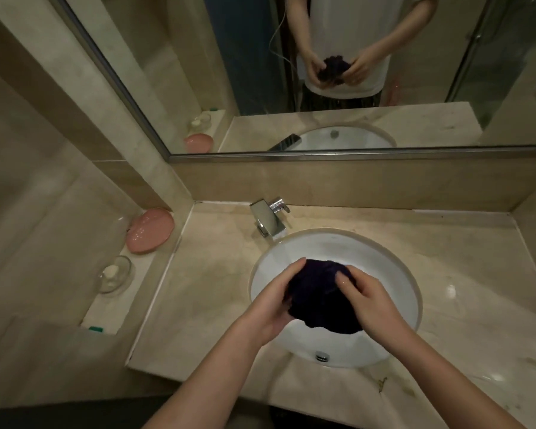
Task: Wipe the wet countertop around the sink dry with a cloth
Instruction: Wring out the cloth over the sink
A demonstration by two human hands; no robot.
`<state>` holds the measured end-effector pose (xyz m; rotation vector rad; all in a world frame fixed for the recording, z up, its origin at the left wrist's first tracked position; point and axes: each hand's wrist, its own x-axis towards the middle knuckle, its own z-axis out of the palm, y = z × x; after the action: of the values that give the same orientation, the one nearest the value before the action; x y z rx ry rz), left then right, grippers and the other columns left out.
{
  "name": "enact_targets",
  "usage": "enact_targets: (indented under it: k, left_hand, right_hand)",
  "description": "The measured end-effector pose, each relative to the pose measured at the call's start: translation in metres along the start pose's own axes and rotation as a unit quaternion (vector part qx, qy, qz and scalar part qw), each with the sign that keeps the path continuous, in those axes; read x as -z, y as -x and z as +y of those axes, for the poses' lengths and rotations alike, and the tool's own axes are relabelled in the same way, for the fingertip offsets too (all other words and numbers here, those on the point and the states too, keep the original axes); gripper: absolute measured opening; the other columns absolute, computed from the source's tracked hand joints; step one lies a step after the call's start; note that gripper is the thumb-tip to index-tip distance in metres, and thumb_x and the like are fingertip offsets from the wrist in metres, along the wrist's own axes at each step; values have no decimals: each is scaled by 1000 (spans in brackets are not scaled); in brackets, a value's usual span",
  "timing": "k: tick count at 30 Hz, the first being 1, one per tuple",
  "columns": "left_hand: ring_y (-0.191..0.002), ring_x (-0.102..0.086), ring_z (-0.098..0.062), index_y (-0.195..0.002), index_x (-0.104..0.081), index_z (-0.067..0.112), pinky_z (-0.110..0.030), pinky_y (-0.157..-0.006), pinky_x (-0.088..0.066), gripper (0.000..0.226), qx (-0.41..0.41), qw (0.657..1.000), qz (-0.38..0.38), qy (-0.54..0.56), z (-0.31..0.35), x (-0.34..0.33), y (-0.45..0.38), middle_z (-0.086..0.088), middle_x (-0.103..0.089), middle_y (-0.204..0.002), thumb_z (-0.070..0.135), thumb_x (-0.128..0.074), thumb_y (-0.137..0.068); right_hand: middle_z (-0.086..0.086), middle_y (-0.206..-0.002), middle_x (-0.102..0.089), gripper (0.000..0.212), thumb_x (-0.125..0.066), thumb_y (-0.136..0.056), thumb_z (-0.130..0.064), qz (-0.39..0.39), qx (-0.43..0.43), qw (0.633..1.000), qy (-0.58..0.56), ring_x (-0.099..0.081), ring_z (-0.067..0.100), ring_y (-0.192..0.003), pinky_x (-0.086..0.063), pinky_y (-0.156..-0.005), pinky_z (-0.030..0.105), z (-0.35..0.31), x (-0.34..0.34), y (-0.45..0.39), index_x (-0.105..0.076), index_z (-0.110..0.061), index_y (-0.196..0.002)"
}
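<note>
A dark purple cloth (319, 295) is bunched into a ball above the white oval sink (294, 252). My left hand (276, 305) grips its left side and my right hand (372, 305) grips its right side, both held over the basin. The beige marble countertop (217, 274) surrounds the sink, with glossy wet patches on the right (452, 289) and brown specks near the front right edge. The drain (322, 356) shows below the cloth.
A chrome faucet (268, 219) stands behind the sink at the left. A side ledge at the left holds a pink soap dish (150, 230), a glass dish with soap (115, 274) and a small green item (96, 329). A mirror (322, 72) covers the back wall.
</note>
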<state>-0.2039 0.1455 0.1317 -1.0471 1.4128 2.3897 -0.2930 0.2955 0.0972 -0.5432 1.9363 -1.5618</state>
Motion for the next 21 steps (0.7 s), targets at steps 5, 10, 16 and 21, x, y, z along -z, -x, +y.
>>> enact_targets:
  k: [5, 10, 16, 21]
  left_hand:
    - [-113, -69, -21, -125, -66, 20, -32, -91, -54, 41, -85, 988, -41, -123, 1, 12, 5, -4, -72, -122, 30, -76, -86]
    - [-87, -68, -9, -111, -75, 21, -23, -74, -47, 34, -141, 981, 35, -129, 9, 17, 7, -1, -77, -100, 44, -51, -102]
    - [-79, -69, -16, -100, -75, 17, -29, -69, -50, 36, -113, 984, 1, -135, 21, 43, 13, -2, -75, -92, 50, -67, -91]
    - [-105, -72, -22, -117, -68, 15, -42, -95, -57, 32, -163, 977, -55, -127, 17, 65, 14, -6, -75, -112, 25, -77, -88]
  right_hand:
    - [-4, -91, -78, 43, -42, -103, -45, 54, -88, 991, -90, -73, 10, -87, -54, -78, 28, -24, -1, 3, -77, -20, -96]
    - [-5, -99, -78, 32, -52, -100, -42, 0, -61, 993, -105, -74, 10, -92, -57, -72, 19, -49, -4, 10, -75, -21, -107]
    - [-1, -95, -78, 21, -59, -99, -28, 14, -48, 996, -76, -73, 12, -93, -51, -69, 13, -56, -27, 17, -74, -14, -101]
    - [2, -101, -77, 26, -51, -102, -30, 46, -33, 995, -84, -72, 16, -96, -53, -80, 27, -58, -44, 23, -72, -17, -108]
